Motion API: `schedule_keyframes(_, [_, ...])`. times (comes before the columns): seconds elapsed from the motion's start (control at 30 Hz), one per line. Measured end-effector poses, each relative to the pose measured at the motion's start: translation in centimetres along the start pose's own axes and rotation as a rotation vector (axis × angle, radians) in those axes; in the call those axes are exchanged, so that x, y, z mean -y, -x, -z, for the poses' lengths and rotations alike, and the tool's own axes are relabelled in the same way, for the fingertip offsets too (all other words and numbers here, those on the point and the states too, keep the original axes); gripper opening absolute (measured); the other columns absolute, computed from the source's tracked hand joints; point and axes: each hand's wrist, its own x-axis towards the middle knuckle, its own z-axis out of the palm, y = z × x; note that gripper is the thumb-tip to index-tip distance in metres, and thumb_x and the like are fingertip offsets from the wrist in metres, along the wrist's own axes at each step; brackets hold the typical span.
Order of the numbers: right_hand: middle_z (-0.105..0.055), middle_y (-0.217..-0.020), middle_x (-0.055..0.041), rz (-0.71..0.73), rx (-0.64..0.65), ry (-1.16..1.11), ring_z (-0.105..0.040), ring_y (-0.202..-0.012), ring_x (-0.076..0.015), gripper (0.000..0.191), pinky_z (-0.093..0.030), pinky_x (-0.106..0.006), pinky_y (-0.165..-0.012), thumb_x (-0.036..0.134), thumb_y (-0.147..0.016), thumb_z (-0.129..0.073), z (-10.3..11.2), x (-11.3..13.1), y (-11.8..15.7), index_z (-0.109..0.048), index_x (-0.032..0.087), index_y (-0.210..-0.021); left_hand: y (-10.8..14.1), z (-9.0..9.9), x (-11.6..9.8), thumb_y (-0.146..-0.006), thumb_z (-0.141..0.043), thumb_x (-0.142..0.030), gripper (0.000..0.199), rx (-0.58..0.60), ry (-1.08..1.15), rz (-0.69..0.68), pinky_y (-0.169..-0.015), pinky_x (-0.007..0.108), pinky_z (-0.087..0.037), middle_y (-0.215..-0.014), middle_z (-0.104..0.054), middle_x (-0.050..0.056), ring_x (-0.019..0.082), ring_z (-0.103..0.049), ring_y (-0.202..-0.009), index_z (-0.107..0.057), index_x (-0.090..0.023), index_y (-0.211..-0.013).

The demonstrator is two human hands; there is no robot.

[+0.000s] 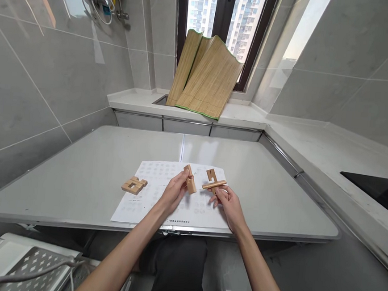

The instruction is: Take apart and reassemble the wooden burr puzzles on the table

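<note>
My left hand (176, 188) is closed on a notched wooden puzzle piece (191, 185), held tilted above the printed paper sheet (155, 209). In my right hand (227, 200), the thumb and fingers grip a slim wooden puzzle stick (214, 184). A flat notched wooden piece (211, 174) crosses behind that stick; whether the two are joined I cannot tell. To the left, at the sheet's edge, lie interlocked wooden puzzle pieces (134, 185) with a square gap in the middle. The held pieces are apart from each other.
The sheet lies on a light folding table (78, 167) with a centre seam. Behind it, a folded bamboo mat (209, 79) leans on the counter by the window. A white counter (331, 147) with a black hob (378, 191) runs along the right. A perforated white rack (30, 267) stands lower left.
</note>
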Motion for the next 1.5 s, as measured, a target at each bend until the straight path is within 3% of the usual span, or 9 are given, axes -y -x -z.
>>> schedule_keyframes(0.07, [-0.081,-0.102,-0.0108,-0.002,-0.005,-0.007,-0.069,-0.065,-0.0165,0.042,-0.048,-0.027,-0.055,0.055,-0.082,-0.082,-0.1,0.1,0.1,-0.066,0.020,-0.098,-0.1,-0.4,0.0,-0.088,-0.073,-0.061,0.049,-0.015,0.048,0.025,-0.052,0.020,-0.046,-0.095,-0.066,0.004,0.010,-0.062,-0.065,-0.059,-0.019,-0.109])
schedule_keyframes(0.13, [-0.081,-0.103,-0.0110,-0.004,-0.008,-0.017,-0.069,-0.065,-0.0166,0.041,-0.048,-0.027,-0.055,0.054,-0.082,-0.083,-0.1,0.2,0.1,-0.067,0.020,-0.099,-0.1,-0.5,0.0,-0.089,-0.068,-0.066,0.049,0.008,0.011,0.051,-0.039,0.017,-0.028,-0.077,-0.059,-0.004,0.005,-0.046,-0.045,-0.052,-0.023,-0.107])
schedule_keyframes(0.2, [-0.080,-0.104,-0.0113,-0.008,-0.012,-0.031,-0.068,-0.065,-0.0167,0.041,-0.048,-0.028,-0.054,0.053,-0.081,-0.084,-0.1,0.3,0.2,-0.067,0.020,-0.099,0.1,-0.4,0.1,-0.091,-0.064,-0.067,0.047,0.036,-0.068,0.046,-0.039,0.015,-0.016,-0.065,-0.044,-0.010,0.002,-0.029,-0.039,-0.048,-0.023,-0.101])
schedule_keyframes(0.5, [-0.079,-0.102,-0.0093,-0.051,-0.040,-0.154,-0.065,-0.063,-0.0154,0.036,-0.049,-0.028,-0.052,0.048,-0.080,-0.086,0.6,0.6,0.4,-0.071,0.020,-0.097,1.5,0.1,0.5,-0.091,-0.065,-0.063,0.044,0.094,-0.262,0.011,-0.043,0.017,-0.023,-0.078,-0.055,-0.004,0.004,-0.034,-0.047,-0.052,-0.023,-0.103])
schedule_keyframes(0.6, [-0.079,-0.104,-0.0087,-0.088,-0.041,-0.197,-0.065,-0.063,-0.0151,0.033,-0.052,-0.028,-0.050,0.045,-0.080,-0.087,0.5,0.9,0.7,-0.073,0.020,-0.097,1.9,-0.3,0.1,-0.093,-0.060,-0.067,0.046,0.065,-0.342,-0.023,-0.043,0.017,-0.021,-0.070,-0.048,-0.007,0.004,-0.029,-0.045,-0.056,-0.022,-0.104])
schedule_keyframes(0.7, [-0.079,-0.106,-0.0095,-0.135,-0.029,-0.232,-0.067,-0.064,-0.0156,0.032,-0.057,-0.029,-0.053,0.044,-0.081,-0.085,-0.2,1.0,0.9,-0.075,0.020,-0.100,2.3,-0.9,-0.4,-0.093,-0.058,-0.068,0.048,0.098,-0.380,-0.026,-0.045,0.017,-0.021,-0.064,-0.039,-0.009,0.005,-0.026,-0.046,-0.057,-0.023,-0.107])
schedule_keyframes(0.9, [-0.079,-0.100,-0.0086,-0.206,0.038,-0.289,-0.068,-0.063,-0.0159,0.028,-0.059,-0.028,-0.053,0.042,-0.081,-0.084,-2.7,1.0,1.5,-0.076,0.022,-0.099,3.4,-1.5,-1.5,-0.098,-0.047,-0.070,0.056,0.202,-0.395,-0.021,-0.047,0.018,-0.021,-0.070,-0.041,-0.007,0.006,-0.025,-0.049,-0.056,-0.022,-0.124])
schedule_keyframes(1.13, [-0.072,-0.089,-0.0027,-0.260,0.149,-0.365,-0.051,-0.050,-0.0089,0.024,-0.050,-0.024,-0.047,0.039,-0.082,-0.082,-4.7,1.8,2.3,-0.070,0.022,-0.093,4.3,-1.2,-2.2,-0.097,-0.054,-0.066,0.051,0.207,-0.433,-0.087,-0.047,0.018,-0.026,-0.063,-0.039,-0.008,0.008,-0.030,-0.051,-0.057,-0.022,-0.122])
schedule_keyframes(1.5, [-0.061,-0.079,0.0035,-0.310,0.271,-0.438,-0.026,-0.044,-0.0063,0.023,-0.035,-0.022,-0.040,0.035,-0.082,-0.080,-6.1,2.8,3.6,-0.066,0.025,-0.096,5.0,-0.4,-2.8,-0.096,-0.057,-0.064,0.050,0.184,-0.439,-0.100,-0.044,0.018,-0.021,-0.062,-0.042,-0.008,0.006,-0.027,-0.046,-0.062,-0.020,-0.118])
